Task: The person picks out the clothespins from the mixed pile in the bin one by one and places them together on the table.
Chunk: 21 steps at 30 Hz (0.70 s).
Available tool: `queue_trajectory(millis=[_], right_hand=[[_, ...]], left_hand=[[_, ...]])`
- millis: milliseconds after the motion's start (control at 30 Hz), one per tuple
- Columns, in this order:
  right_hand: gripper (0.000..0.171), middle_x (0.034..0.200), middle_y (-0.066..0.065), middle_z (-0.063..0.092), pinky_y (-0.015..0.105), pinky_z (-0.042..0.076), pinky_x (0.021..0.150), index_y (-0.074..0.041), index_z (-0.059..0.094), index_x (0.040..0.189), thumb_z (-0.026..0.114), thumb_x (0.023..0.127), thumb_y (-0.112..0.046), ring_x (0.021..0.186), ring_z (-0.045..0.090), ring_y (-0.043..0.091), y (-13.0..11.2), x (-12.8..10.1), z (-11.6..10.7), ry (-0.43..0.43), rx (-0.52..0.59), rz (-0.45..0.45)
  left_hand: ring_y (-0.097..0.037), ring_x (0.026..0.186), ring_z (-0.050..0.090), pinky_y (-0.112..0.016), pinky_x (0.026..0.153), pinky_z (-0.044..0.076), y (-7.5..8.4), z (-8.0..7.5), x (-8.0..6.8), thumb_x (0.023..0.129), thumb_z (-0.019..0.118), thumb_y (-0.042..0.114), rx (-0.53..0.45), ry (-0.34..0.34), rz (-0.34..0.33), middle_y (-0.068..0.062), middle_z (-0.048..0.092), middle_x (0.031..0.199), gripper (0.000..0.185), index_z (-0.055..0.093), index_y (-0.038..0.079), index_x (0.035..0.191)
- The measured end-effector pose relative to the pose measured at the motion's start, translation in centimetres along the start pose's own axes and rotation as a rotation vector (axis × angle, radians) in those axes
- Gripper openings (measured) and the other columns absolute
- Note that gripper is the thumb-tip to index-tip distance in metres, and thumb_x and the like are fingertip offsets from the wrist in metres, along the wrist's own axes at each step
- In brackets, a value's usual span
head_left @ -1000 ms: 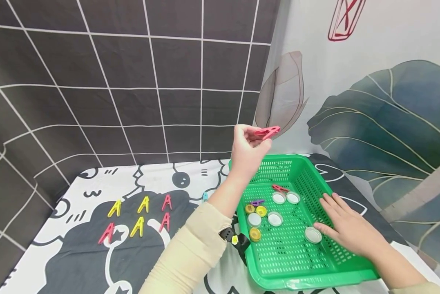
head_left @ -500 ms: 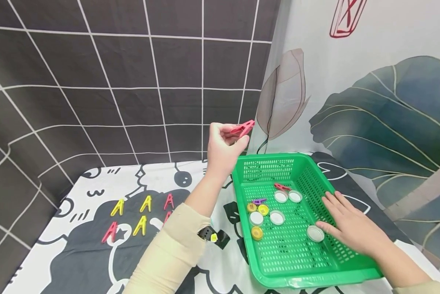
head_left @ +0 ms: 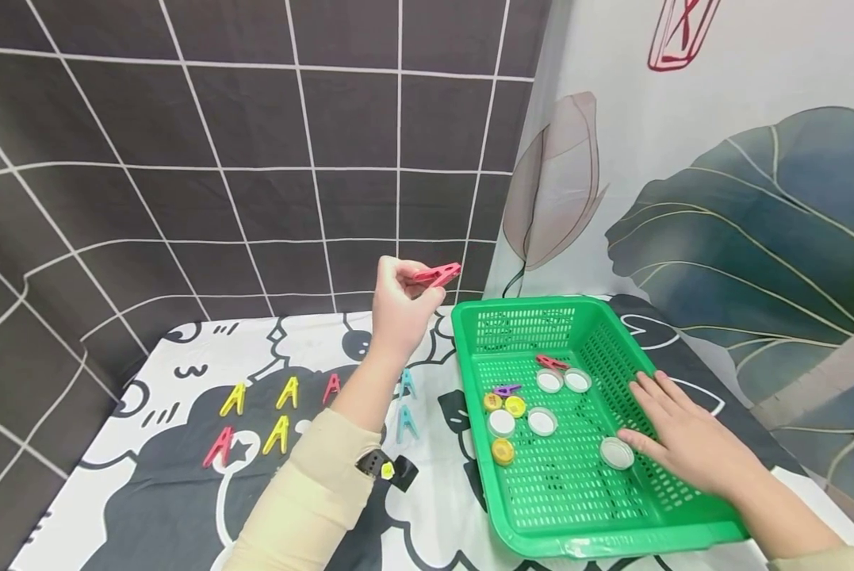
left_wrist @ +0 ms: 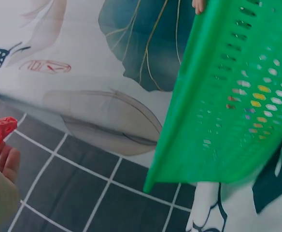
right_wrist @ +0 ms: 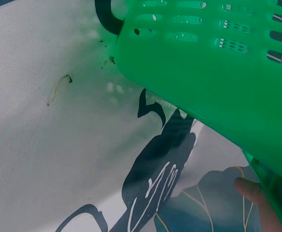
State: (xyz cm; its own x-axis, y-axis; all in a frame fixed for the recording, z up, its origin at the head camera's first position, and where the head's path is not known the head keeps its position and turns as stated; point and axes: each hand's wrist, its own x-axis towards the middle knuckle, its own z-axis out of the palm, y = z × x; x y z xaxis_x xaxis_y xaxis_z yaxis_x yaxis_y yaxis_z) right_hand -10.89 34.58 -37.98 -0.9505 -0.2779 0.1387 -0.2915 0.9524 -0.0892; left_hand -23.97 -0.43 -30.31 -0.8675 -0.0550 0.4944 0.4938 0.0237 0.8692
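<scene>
Left hand (head_left: 398, 305) pinches red peg (head_left: 435, 275) aloft (firm grip); lower beside peg rows (head_left: 277, 412). Right hand (head_left: 683, 440), fingers flat, steadies green basket (head_left: 615, 539).

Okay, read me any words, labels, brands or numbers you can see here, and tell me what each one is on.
None: nothing legible shows in any view.
The tablecloth carries only cartoon drawings.
The backdrop has leaf art and a red sketch, no lettering.
The green basket, the red clip pinched in the left hand, and the caps show no markings.
</scene>
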Motion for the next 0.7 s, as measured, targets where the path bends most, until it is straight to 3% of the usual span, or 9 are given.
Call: queue_trajectory(millis=[167, 400, 700], right_hand=[[0.075, 0.144, 0.031, 0.028, 0.049, 0.002, 0.111, 0.009, 0.033, 0.139, 0.053, 0.092, -0.046, 0.141, -0.001, 0.035, 0.0, 0.0, -0.1, 0.003, -0.004, -0.001], [0.074, 0.143, 0.031, 0.029, 0.041, -0.006, 0.111, 0.01, 0.034, 0.139, 0.054, 0.092, -0.045, 0.14, -0.001, 0.035, 0.0, -0.1, 0.1, 0.008, -0.003, -0.008], [0.073, 0.141, 0.031, 0.032, 0.048, 0.004, 0.111, 0.009, 0.037, 0.137, 0.056, 0.091, -0.044, 0.141, 0.0, 0.033, 0.1, -0.1, 0.3, 0.051, -0.023, -0.027]], left_hand=[[-0.021, 0.089, 0.062, -0.029, 0.082, 0.049, -0.4, -1.0, -0.2, 0.077, 0.063, -0.001, 0.019, 0.016, -0.021, -0.01, 0.057, 0.101, 0.028, 0.043, 0.005, 0.095], [-0.02, 0.087, 0.063, -0.031, 0.079, 0.048, -0.5, -1.7, -0.3, 0.078, 0.065, 0.005, 0.071, 0.025, -0.012, -0.008, 0.058, 0.103, 0.027, 0.044, 0.005, 0.095], [-0.016, 0.088, 0.065, -0.033, 0.072, 0.047, -1.1, -3.2, -0.9, 0.08, 0.07, 0.016, 0.226, 0.001, -0.033, -0.005, 0.063, 0.096, 0.03, 0.049, 0.007, 0.099]])
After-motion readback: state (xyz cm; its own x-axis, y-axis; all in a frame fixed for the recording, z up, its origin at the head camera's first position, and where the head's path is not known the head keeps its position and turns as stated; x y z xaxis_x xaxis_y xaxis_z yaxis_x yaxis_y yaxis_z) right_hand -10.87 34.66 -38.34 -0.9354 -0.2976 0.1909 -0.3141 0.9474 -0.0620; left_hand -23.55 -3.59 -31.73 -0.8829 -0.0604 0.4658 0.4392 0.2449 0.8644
